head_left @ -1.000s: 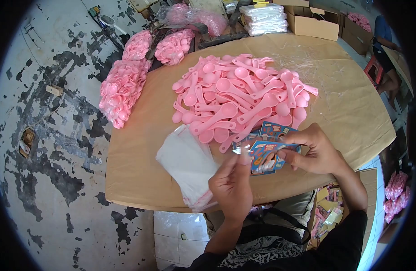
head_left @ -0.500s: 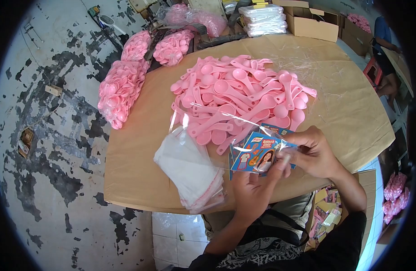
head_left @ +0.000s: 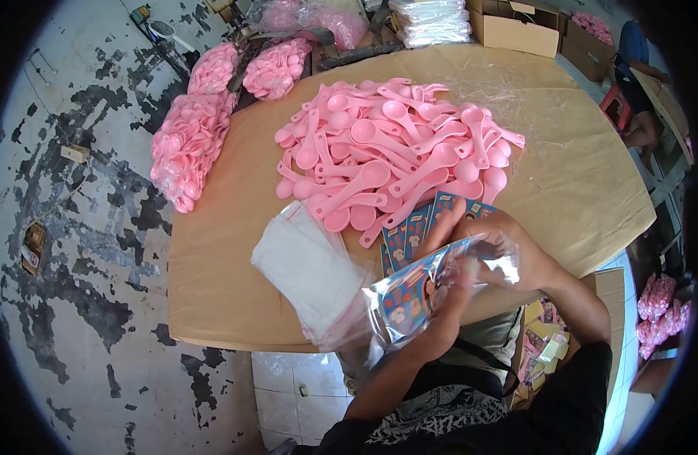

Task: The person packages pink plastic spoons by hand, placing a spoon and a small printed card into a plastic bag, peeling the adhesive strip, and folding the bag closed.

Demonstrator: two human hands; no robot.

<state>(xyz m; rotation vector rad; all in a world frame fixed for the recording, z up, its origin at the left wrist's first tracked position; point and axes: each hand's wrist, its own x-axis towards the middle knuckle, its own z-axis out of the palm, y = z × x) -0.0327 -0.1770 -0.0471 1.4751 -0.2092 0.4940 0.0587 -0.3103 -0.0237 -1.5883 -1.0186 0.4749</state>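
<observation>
My left hand [head_left: 441, 326] is closed on a clear plastic bag [head_left: 383, 322] with a blue printed card [head_left: 409, 297] inside, tilted over the table's near edge. My right hand [head_left: 504, 227] is at the bag's other end, its fingers stretched out over several blue cards [head_left: 415, 226] on the table. Part of the bag overlaps this hand, and motion blurs the contact. Just beyond the cards lies a large heap of pink measuring spoons [head_left: 394, 152]. To the left sits a stack of clear bags [head_left: 299, 262].
Bagged pink spoons [head_left: 189, 148] line the table's left edge. Wrapped plastic packs [head_left: 431, 23] and a cardboard box [head_left: 519, 30] stand at the back. An open carton of small packets [head_left: 544, 345] is below my right arm. Another person [head_left: 638, 83] sits at far right.
The bag with the card has swung down and toward me in my left hand. My right hand's fingers have gone from pinching the bag to stretching out leftward over the cards.
</observation>
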